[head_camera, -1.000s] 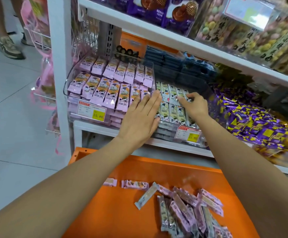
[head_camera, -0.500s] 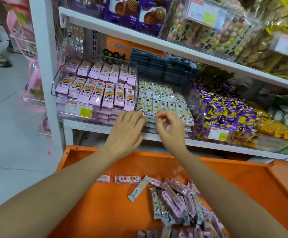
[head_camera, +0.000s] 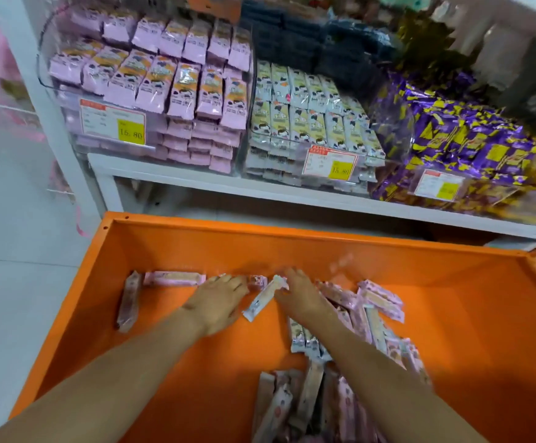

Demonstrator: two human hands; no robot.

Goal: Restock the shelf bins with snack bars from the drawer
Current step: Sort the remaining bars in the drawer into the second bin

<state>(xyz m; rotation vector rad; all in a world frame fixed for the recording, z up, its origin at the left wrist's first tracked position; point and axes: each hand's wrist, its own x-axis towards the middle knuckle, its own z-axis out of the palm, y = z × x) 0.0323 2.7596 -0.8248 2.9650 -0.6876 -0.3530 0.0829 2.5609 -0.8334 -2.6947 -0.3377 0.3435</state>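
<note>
The orange drawer (head_camera: 177, 238) stands pulled out below the shelf. Loose pink and white snack bars (head_camera: 378, 302) lie piled in its right half. One white bar (head_camera: 261, 300) lies slanted between my hands. My left hand (head_camera: 218, 298) rests palm down on the drawer floor, fingers spread, tips near a small pink bar (head_camera: 257, 281). My right hand (head_camera: 301, 295) is palm down too, its thumb touching the white bar's far end. Neither hand has lifted anything. On the shelf above, the pink-bar bin (head_camera: 151, 91) and the white-bar bin (head_camera: 311, 116) look well filled.
Two pink bars lie apart at the drawer's left: one along the back wall (head_camera: 174, 278), one lengthwise (head_camera: 129, 302). Purple-and-yellow packets (head_camera: 464, 148) fill the shelf to the right, dark packs (head_camera: 308, 43) behind. A white shelf post (head_camera: 52, 116) and tiled floor (head_camera: 20, 251) are on the left.
Both hands have dropped from the front of the shelf bins down into the drawer, onto the loose bars. My view has tilted downward with them.
</note>
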